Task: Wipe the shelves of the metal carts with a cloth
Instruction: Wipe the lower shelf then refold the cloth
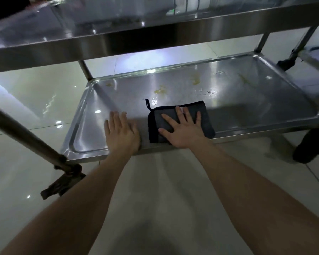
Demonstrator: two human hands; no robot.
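Lower shelf wipe only just begun, and I'm working at the near edge.

I'm looking at the metal cart (92,52). Its upper shelf (118,24) shines with no marks I can see, though glare hides much of it, so I can't call it done. The lower shelf (247,103) is clearly not finished. The folded dark cloth (208,126) lies flat near the front rim, with my right hand (182,133) spread on top, fingers straight, pressing it down. My left hand (121,134) rests flat on bare metal just beside it, and the two hands are apart. Beyond the cloth sit yellowish stains (160,90) and water droplets (210,92), not yet wiped. I judge most of this shelf is left to do.
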